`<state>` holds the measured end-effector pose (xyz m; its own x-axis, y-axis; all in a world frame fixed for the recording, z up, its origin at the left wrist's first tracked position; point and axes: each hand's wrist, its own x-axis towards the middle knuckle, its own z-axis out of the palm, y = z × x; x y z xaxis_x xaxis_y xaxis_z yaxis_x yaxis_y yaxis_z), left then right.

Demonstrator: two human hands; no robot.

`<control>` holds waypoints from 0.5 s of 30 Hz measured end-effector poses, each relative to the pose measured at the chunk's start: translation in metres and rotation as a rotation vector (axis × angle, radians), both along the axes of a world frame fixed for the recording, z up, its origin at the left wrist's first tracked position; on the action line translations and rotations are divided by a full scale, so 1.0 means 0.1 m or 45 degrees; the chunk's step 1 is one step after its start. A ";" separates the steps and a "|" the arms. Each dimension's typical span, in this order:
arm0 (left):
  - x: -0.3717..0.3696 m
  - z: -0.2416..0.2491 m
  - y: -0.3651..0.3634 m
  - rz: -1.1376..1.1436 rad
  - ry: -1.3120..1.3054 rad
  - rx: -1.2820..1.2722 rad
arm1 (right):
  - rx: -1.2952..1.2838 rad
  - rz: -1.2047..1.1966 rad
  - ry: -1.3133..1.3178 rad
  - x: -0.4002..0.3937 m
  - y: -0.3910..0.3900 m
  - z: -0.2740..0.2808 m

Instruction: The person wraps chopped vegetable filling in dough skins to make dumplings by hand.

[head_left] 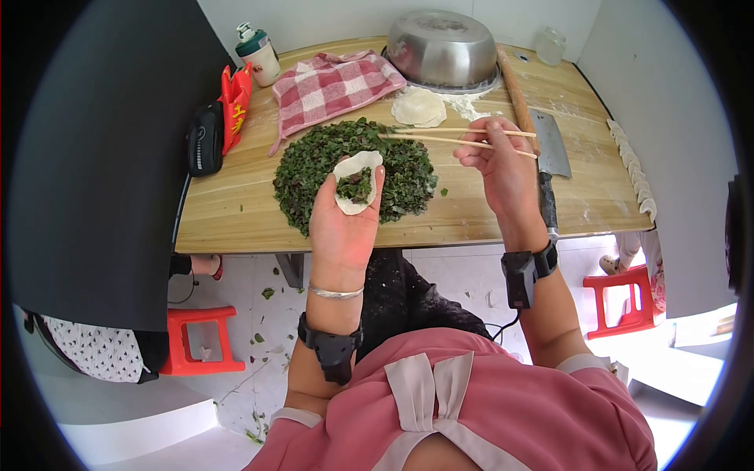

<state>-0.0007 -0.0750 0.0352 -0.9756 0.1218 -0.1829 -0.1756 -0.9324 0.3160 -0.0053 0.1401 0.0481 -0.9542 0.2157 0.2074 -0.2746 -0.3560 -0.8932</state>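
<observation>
In my left hand point(343, 228) a round dumpling wrapper point(369, 162) lies cupped, with the thumb and fingers around its sides. A clump of chopped green filling point(355, 185) sits in the middle of the wrapper. My right hand point(501, 166) grips a pair of wooden chopsticks point(440, 140), and their tips point left to the upper edge of a large heap of chopped greens point(302, 177). The heap spreads over the table just behind and around my left hand. A small stack of flat wrappers point(419, 107) lies beyond the chopsticks.
On the wooden table point(471, 204) are a checked cloth point(334, 85), an upturned metal basin point(441, 49), a rolling pin point(516, 94) and a cleaver point(552, 149). Folded dumplings point(633, 171) line the right edge. A bottle point(259, 55) and a jar point(550, 45) stand behind.
</observation>
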 end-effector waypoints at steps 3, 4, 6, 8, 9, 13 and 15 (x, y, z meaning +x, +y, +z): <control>0.03 0.04 -0.05 -0.024 0.028 0.056 | 0.231 -0.043 -0.066 0.02 0.03 0.03; 0.04 0.07 -0.06 -0.036 0.056 0.059 | 0.330 -0.046 -0.086 0.03 0.03 0.06; 0.04 0.11 -0.06 -0.014 0.073 0.026 | 0.252 -0.020 -0.039 0.04 0.09 0.12; 0.04 0.11 -0.05 0.000 0.088 -0.007 | 0.120 0.033 0.020 0.07 0.13 0.15; 0.02 0.11 -0.05 -0.003 0.068 0.011 | 0.120 0.031 0.019 0.07 0.14 0.14; 0.02 0.10 -0.04 -0.067 0.060 0.030 | 0.032 0.308 0.056 0.11 0.11 0.08; 0.04 0.13 -0.02 -0.094 0.062 0.027 | 0.040 0.366 0.016 0.13 0.05 0.06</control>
